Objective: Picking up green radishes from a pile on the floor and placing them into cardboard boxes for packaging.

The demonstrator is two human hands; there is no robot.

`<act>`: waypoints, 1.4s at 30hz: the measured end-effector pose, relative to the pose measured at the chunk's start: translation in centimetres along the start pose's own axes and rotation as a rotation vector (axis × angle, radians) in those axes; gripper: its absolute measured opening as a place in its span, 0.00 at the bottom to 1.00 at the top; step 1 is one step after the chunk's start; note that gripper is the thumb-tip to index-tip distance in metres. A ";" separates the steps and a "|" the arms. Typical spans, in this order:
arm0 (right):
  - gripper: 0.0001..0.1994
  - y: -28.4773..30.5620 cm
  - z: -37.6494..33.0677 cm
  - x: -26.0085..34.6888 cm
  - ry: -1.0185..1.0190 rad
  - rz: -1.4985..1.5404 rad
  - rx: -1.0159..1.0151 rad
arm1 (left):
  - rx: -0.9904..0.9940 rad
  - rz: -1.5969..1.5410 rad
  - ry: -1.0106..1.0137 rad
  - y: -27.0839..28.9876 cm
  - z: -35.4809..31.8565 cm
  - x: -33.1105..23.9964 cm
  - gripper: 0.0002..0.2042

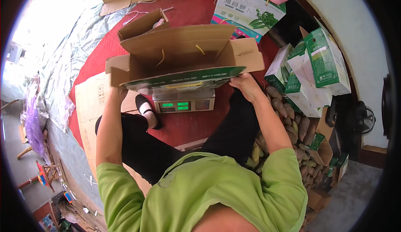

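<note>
Floor (184,127) is red, with grey sheeting and flat cardboard off to my left. Sweet potato pile (292,127) sits by my right leg, still loose on the floor, so I judge the filling hasn't started.

Open carton (179,54): brown cardboard inside, green printed outer face toward me, all flaps up, two yellow cord handles hanging inside. Interior looks empty from here. It sits on the scale (184,104), which is on the floor between my legs; its green display is lit. So: box assembled and placed on the scale, done. Left, as I read it: loading and closing.

Stack of finished white-and-green cartons (321,65) to my right, more behind the open one, a pink fan at the top edge.

Left hand (119,91): at the carton's near left corner, mostly hidden under the flap; can't tell whether the grip is closed or spread.

Right hand (246,86): fingers curled onto the near right corner of the carton, just under the side flap, grip clamped on the cardboard edge.
</note>
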State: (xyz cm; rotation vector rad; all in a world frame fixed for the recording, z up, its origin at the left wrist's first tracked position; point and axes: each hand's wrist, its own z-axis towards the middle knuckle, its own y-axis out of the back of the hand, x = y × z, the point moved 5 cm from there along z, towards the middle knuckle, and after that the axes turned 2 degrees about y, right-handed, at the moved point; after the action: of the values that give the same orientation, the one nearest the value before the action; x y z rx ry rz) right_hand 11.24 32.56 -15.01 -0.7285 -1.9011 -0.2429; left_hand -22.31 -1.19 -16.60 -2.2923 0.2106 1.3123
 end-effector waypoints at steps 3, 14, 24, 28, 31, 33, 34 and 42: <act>0.18 -0.3 0.0 -1.0 -0.021 0.018 -0.006 | -0.051 0.257 0.068 3.2 1.8 0.9 0.15; 0.28 -0.2 -6.2 0.6 0.052 0.447 -0.031 | -0.635 0.166 -0.812 3.2 -7.7 -11.2 0.15; 0.19 0.1 -10.2 1.9 0.132 0.274 0.058 | 0.107 1.573 -1.047 -16.3 -16.0 -7.2 0.25; 0.16 1.9 -11.0 2.6 0.234 0.240 -0.061 | 0.085 1.664 -0.698 -16.2 -15.4 -5.0 0.28; 0.15 4.6 -11.9 3.0 0.284 0.188 -0.220 | 0.040 1.726 -0.625 -16.5 -15.2 -4.5 0.26; 0.15 6.2 -12.5 2.4 0.283 0.170 -0.293 | 0.124 1.840 -0.690 -17.1 -15.2 -4.0 0.22; 0.15 7.2 -12.8 1.8 0.274 0.163 -0.336 | 0.170 1.848 -0.749 -17.3 -15.2 -3.6 0.15; 0.15 12.8 -13.9 -5.3 0.165 0.053 -0.630 | 0.129 1.897 -0.841 -16.5 -14.7 -2.3 0.15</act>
State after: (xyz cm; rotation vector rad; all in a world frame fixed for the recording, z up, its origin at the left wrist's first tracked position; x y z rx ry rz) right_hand 30.76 34.13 -15.54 -1.1325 -1.6445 -0.8654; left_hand -6.18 5.85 -2.95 -0.6565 2.2845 2.5812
